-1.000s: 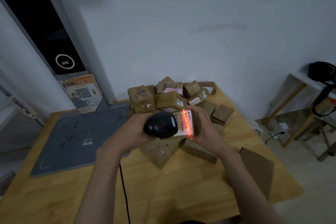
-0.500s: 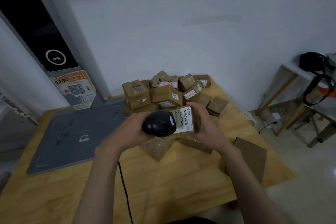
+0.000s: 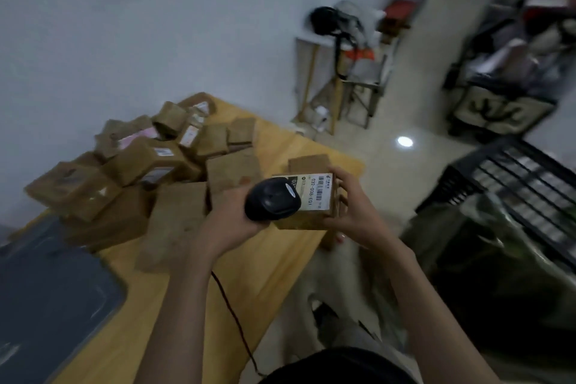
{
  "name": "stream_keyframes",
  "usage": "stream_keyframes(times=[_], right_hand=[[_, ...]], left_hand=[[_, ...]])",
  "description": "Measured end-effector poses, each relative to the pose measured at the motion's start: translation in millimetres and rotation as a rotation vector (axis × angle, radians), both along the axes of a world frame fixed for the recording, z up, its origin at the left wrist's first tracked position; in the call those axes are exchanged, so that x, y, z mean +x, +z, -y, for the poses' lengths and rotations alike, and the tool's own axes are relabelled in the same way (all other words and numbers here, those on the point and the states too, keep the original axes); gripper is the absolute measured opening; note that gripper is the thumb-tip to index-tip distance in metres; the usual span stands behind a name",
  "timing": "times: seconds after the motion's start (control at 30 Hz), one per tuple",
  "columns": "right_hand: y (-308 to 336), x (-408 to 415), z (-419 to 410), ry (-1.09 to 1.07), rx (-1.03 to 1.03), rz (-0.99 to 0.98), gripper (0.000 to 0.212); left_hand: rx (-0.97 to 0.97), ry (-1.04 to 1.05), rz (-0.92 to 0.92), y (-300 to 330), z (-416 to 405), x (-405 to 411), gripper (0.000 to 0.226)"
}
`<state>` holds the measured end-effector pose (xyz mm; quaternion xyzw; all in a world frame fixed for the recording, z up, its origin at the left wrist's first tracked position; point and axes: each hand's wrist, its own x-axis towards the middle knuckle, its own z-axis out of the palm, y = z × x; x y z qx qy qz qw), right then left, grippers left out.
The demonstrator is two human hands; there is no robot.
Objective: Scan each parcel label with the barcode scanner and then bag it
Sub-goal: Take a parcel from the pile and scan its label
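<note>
Taking the wooden table [image 3: 274, 262] as the landmark: on its far left lies a dark mat [image 3: 53, 287]. Beyond the mat, toward the wall, sits a heap of brown parcels [image 3: 146, 162], none of them bagged, so most of the work looks to be ahead. Above the table's near right edge the left hand [image 3: 227, 218] is wrapped round the black scanner [image 3: 272, 201], its cord [image 3: 237, 324] trailing down over the edge. Touching the scanner's nose is one small parcel [image 3: 311, 212], its white label [image 3: 319, 192] facing up; the right hand [image 3: 352, 212] grips it, fingers curled over its far side. No scan light shows on the label. Right of the table, on the floor, a dark open bag [image 3: 486, 262] waits, probably this parcel's next stop.
</note>
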<state>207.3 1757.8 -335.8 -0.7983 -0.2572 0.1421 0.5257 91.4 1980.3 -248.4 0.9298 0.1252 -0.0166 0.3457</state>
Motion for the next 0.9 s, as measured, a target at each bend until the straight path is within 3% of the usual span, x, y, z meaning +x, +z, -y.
stream_keyframes(times=[0.27,0.47,0.63,0.9], right_hand=[[-27,-69,136,-0.416,-0.11,-0.144,0.083],[-48,-95,199,-0.639,-0.203,-0.292,0.059],[-86,-97,243,-0.838,-0.191,-0.509,0.076],[-143,-84,315,-0.963,-0.247,-0.834,0.075]], left_hand=[[-0.064,-0.356,-0.107,-54,110,29,0.019],[-0.068,-0.491,-0.209,-81,178,42,0.027],[-0.089,-0.512,-0.274,-101,222,62,0.01],[-0.111,-0.479,-0.414,-134,287,103,0.01]])
